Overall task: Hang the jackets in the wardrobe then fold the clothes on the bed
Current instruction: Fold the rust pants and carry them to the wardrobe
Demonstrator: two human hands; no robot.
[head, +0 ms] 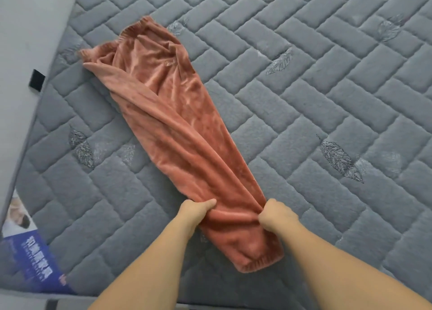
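Hands grip rust-coloured trousers (168, 113) laid lengthwise on the mattress (327, 99): left hand (198, 210) and right hand (274, 214) each clutch fabric just above the cuffs. Lifting both sides evenly toward the waistband should keep the fold square.

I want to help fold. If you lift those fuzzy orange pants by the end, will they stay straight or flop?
The rust-orange plush trousers would probably flop: the fabric bunches where the left hand and right hand grip it. They look light and unlikely to slide much on the grey quilted mattress.
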